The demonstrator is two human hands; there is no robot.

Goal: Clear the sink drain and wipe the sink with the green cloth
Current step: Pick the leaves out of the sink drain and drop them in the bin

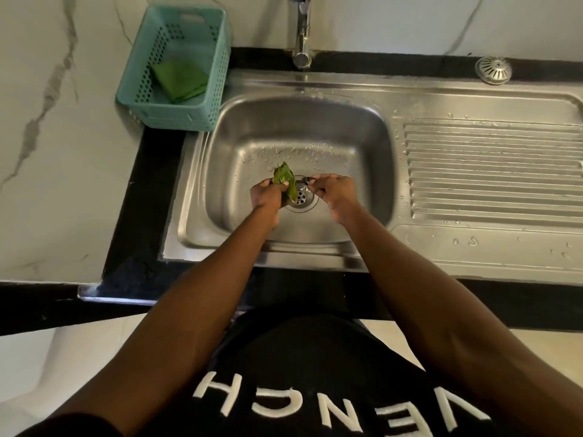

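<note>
Both my hands are down in the steel sink basin [220,159], over the round drain [301,198]. My left hand [266,195] grips a bunch of green leaves [285,181] just left of the drain holes. My right hand [336,192] pinches a small thin piece [307,179] above the drain's far edge; what it is I cannot tell. The folded green cloth [179,78] lies inside the teal basket [138,99] at the sink's back left corner. Water drops dot the basin floor.
The tap [302,33] stands at the back above the basin. A ribbed draining board [492,171] runs to the right. A domed metal drain strainer [493,70] sits on the black counter at the back right. Marble wall is on the left.
</note>
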